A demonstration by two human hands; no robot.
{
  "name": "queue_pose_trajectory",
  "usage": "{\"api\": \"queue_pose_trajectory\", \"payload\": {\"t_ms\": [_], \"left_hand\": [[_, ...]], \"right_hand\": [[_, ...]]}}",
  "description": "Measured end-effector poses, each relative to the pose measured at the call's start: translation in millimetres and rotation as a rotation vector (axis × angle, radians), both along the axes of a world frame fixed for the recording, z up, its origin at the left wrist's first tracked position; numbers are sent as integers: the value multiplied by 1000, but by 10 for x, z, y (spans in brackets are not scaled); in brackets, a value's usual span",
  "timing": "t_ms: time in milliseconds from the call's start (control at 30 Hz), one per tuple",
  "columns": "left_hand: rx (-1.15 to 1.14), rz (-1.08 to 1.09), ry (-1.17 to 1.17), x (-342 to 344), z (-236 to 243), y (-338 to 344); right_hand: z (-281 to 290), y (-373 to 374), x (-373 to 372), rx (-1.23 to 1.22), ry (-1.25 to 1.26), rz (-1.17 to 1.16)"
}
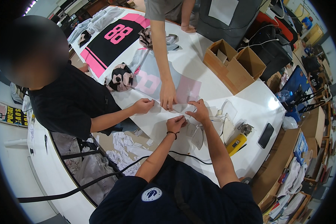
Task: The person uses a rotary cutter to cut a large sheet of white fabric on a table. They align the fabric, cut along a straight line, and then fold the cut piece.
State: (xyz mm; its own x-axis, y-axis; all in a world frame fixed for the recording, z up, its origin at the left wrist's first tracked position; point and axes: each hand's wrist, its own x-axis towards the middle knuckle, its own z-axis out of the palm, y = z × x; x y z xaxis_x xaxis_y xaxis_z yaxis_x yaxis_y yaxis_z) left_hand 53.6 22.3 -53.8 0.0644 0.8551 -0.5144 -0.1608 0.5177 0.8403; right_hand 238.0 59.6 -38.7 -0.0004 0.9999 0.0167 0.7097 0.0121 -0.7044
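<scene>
A thin, pale, see-through piece (pixel 180 108) stretches between a co-worker's hand (pixel 168 96) and my right hand (pixel 200 112). My right thumb and index finger are at its near-side edge and seem to grip it. My left hand (pixel 176 123), with a dark band at the wrist, is closed in a pinch just below; what it holds is too small to tell. Pale cut pieces (pixel 196 135) lie beside my right wrist. Left of my hands, a second co-worker's closed hand (pixel 142 106) hovers by a grey and pink jersey (pixel 155 80) lying on the table.
A yellow-handled cutting tool (pixel 238 142) and a phone (pixel 266 135) lie at the right of the white table (pixel 246 108). An open cardboard box (pixel 233 71) stands behind. A black and pink jersey (pixel 108 48) lies far left. A black cable (pixel 100 177) crosses near my left arm.
</scene>
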Motion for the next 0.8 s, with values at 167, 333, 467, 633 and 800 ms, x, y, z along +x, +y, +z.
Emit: {"api": "queue_pose_trajectory", "payload": {"t_ms": [167,333,467,633,800], "left_hand": [[-19,-1,-27,15,-63,7],[-2,8,-39,16,-75,6],[4,1,-29,20,-26,1],[34,0,-39,18,-82,-3],[128,-25,49,21,-79,-40]], "right_hand": [[-10,6,8,-15,10,1],[-8,5,10,-29,-2,-3],[2,6,10,-45,-5,-8],[-13,7,6,-35,-2,-11],[-16,12,5,-43,19,-13]]}}
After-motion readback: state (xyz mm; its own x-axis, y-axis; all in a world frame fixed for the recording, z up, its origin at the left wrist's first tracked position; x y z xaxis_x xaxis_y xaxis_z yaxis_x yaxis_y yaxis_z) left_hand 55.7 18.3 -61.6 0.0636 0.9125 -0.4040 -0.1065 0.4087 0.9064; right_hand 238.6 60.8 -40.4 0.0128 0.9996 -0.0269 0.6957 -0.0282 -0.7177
